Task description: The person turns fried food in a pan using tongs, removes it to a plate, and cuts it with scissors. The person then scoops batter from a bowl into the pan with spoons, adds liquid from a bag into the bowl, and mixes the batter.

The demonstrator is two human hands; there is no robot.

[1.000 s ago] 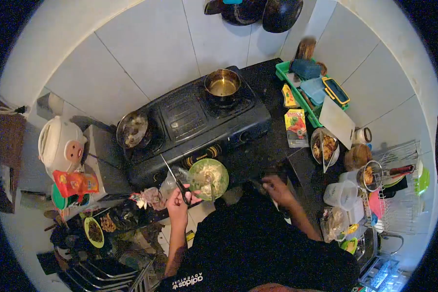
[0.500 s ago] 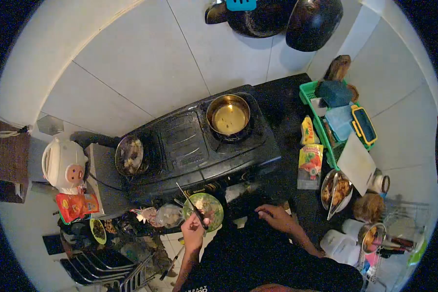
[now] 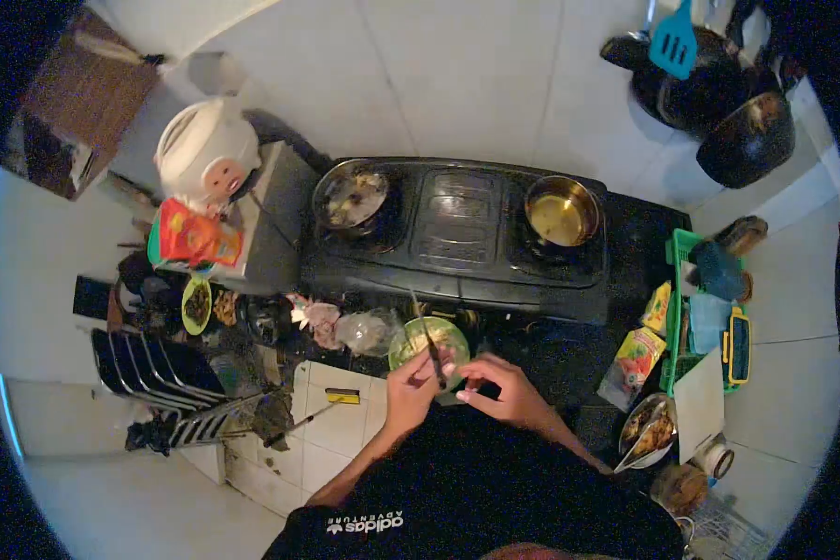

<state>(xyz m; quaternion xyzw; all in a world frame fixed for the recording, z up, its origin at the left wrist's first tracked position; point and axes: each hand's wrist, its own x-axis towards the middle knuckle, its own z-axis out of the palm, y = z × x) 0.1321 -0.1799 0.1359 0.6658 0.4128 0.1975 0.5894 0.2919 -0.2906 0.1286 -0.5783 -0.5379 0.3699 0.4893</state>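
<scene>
A light green bowl (image 3: 403,347) with pale and pinkish food in it is at the counter's front edge, close to my body. Over it slants a knife (image 3: 428,342), its thin blade pointing away from me and its dark handle towards me. My left hand (image 3: 411,394) is closed at the bowl's near side, gripping the knife by its handle. My right hand (image 3: 502,390) is at the bowl's near right, thumb and fingers apart, beside the knife handle. I see nothing held in it; some fingertips are hard to make out.
On the black stove (image 3: 457,215) stand a frying pan (image 3: 350,196) with food in liquid and a pot (image 3: 562,213) of yellowish liquid. A clear plastic bag (image 3: 364,331) lies left of the bowl. A rice cooker (image 3: 205,154) is at left, a green basket (image 3: 672,327) at right.
My right hand has come in from the right to the bowl, close to my left hand. The knife stays in my left hand. The whole view has turned and shifted.
</scene>
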